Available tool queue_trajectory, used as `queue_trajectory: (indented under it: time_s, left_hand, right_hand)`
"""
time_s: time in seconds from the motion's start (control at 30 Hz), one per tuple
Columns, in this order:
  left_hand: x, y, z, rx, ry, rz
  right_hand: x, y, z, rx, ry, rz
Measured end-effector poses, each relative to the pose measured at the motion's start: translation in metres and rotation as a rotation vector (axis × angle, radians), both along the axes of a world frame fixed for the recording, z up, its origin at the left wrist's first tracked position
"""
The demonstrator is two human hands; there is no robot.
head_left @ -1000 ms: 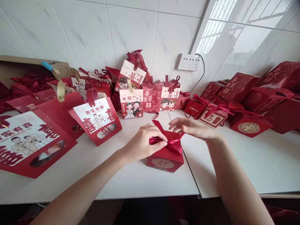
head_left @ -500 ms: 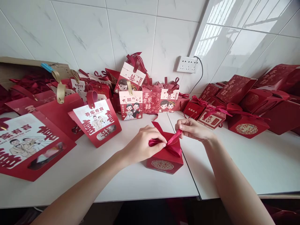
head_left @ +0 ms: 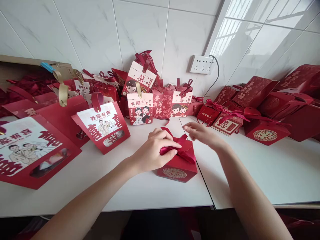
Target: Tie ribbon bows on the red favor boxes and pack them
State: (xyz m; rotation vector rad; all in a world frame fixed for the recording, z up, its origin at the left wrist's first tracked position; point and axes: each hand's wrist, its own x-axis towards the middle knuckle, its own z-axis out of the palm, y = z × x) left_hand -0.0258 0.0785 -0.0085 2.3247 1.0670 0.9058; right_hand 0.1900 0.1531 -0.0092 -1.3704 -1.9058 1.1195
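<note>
A red gift box with a round gold emblem on its front stands on the white table in front of me. A dark pink satin ribbon lies across its lid, gathered into a knot or bow. My left hand pinches the ribbon near its middle, thumb and forefinger closed on it, and covers part of it. Just behind the box's right side hovers my right hand, apart from the ribbon, its fingers loosely spread with nothing seen in them. A loose ribbon end sticks up between the two hands.
Large printed red bags stand at left. Small printed boxes line the wall. At right are ribbon-tied boxes and stacked red cartons. A power strip hangs on the tiles. A seam divides the table.
My right hand has let go of the ribbon end and opened slightly. The ribbon end has dropped toward the lid. My left hand still pinches the ribbon.
</note>
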Motion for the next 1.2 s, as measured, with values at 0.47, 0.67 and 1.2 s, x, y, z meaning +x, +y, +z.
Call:
queue_trajectory:
  time_s: [0.47,0.67,1.2]
  left_hand:
    - [0.002,-0.002,-0.003,-0.028,-0.025,0.046]
    - [0.002,-0.001,-0.004,-0.028,-0.049,0.042]
    - [-0.027,0.007,0.016,-0.475,0.033,0.034]
  right_hand:
    - [-0.003,-0.101,0.023,0.424,-0.368,0.15]
    - [-0.002,-0.107,0.012,0.65,-0.209,0.083]
    - [-0.021,-0.108,-0.005,0.168,0.236,-0.252]
